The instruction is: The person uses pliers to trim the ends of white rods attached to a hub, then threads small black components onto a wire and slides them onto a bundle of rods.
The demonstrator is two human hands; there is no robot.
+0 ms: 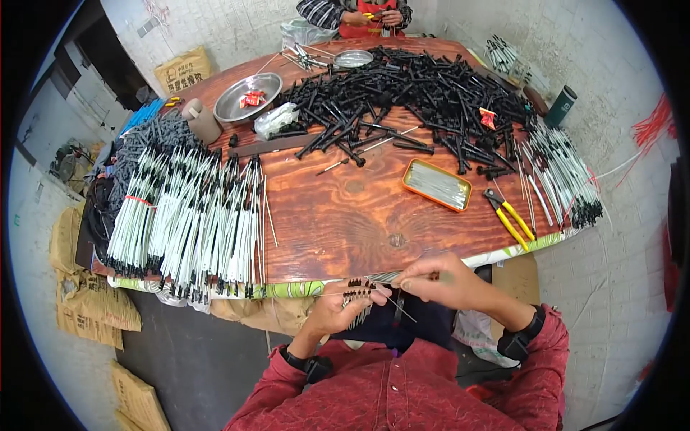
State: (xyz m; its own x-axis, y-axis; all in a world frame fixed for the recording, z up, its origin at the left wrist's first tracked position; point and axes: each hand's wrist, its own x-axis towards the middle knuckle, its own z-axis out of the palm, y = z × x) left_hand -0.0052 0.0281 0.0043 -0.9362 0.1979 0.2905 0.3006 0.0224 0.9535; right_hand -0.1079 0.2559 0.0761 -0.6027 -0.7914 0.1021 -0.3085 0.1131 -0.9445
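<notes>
Just past the table's near edge, my left hand [332, 313] is closed around a small bundle of thin rods [357, 291] with a row of dark pieces along it. Rod ends hang below the fingers. To its right, my right hand [447, 284] is pinched at the fingertips on a thin, pale strand that reaches toward the bundle. Another thin rod [402, 309] slants down between the two hands. Exactly how the strand meets the bundle is too small to tell.
On the wooden table [316, 244] lie white rods [194, 230], black plastic parts [424, 86], yellow-handled cutters [512, 224] and an orange-rimmed tray [410, 188] of thin clear sticks. A metal bowl [228, 109] and a green cup [560, 106] stand farther back. A person [359, 18] works opposite.
</notes>
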